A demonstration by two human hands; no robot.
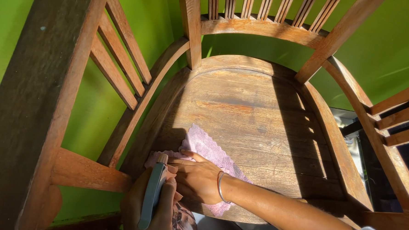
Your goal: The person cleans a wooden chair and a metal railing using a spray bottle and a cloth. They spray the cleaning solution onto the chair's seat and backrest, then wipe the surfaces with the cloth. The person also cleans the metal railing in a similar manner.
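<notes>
Left hand: the left hand (pixel 146 209) is closed around a grey spray bottle (pixel 152 195), down by the front edge of the seat
Right hand: the right hand (pixel 197 179) lies flat and open on a pink cloth (pixel 206 149)
Cloth: spread on the front left part of the wooden chair (pixel 260 117) seat
Wall: green wall (pixel 385 47) behind the chair

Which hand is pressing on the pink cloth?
The right hand, the one with a bangle, lies flat on the pink cloth on the chair seat. The left hand grips a spray bottle instead.
</notes>
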